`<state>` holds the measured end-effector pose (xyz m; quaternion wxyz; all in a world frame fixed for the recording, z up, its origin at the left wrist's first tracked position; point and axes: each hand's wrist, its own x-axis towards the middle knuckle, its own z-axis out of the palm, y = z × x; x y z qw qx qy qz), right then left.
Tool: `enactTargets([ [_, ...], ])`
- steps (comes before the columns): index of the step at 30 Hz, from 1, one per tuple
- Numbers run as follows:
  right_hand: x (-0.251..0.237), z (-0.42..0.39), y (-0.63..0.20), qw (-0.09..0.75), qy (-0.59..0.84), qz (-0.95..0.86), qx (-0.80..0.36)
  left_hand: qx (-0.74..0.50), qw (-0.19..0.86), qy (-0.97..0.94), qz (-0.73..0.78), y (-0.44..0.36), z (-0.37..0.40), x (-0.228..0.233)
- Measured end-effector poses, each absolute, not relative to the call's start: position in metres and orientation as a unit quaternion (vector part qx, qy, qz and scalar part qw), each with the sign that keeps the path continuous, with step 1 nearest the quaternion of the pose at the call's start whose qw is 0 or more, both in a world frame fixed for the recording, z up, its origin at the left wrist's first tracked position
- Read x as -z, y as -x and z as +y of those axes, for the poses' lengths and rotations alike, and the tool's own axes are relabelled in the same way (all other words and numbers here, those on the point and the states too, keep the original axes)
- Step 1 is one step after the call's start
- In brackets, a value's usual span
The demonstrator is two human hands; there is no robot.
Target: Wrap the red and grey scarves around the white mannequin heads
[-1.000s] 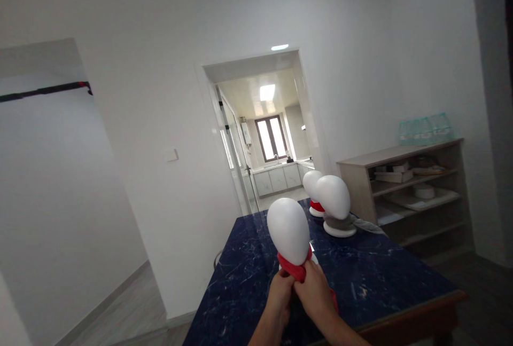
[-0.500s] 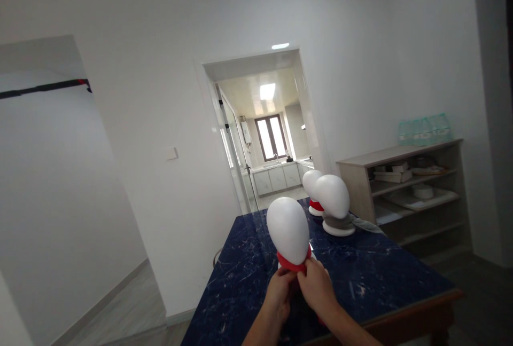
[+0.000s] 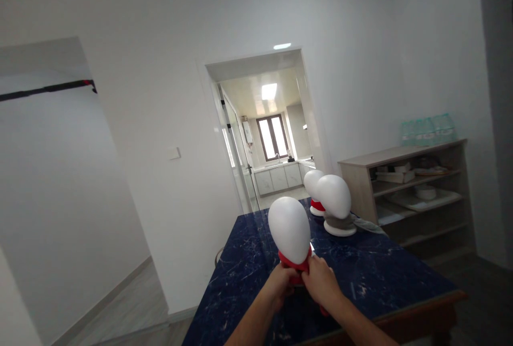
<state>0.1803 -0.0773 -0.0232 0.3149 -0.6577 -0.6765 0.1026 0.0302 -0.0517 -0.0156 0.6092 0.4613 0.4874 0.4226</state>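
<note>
A white mannequin head stands near the front of a dark blue marbled table. A red scarf is wrapped round its neck. My left hand and my right hand both grip the scarf just below the head, close together. Part of the scarf hangs hidden behind my right hand. Two more white mannequin heads stand farther back: one with a grey scarf at its neck, and one behind it with a red scarf.
A wooden shelf unit with boxes and plates stands against the right wall. An open doorway leads to a kitchen beyond the table. A wide opening lies at the left. The table's wooden edge runs at the lower right.
My hands have shifted a little higher and closer under the head, drawing the red scarf tighter at the neck. The view has moved slightly.
</note>
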Motion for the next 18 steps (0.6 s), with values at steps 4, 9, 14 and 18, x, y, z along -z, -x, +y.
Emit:
enactTargets([
  [4, 0.026, -0.081, -0.178, 0.322, 0.652, -0.681, -0.09, -0.441, 0.544, -0.506, 0.504, -0.037, -0.057, 0.015],
  [9, 0.026, -0.084, -0.177, 0.331, 0.651, -0.678, -0.082, -0.465, 0.498, -0.518, 0.518, -0.047, -0.059, 0.023],
  [14, 0.023, -0.083, -0.177, 0.326, 0.644, -0.686, -0.088, -0.39, 0.409, -0.623, 0.541, -0.038, -0.054, 0.012],
  [18, 0.023, -0.083, -0.175, 0.327, 0.638, -0.693, -0.082, -0.312, 0.331, -0.697, 0.554, -0.025, -0.049, -0.003],
])
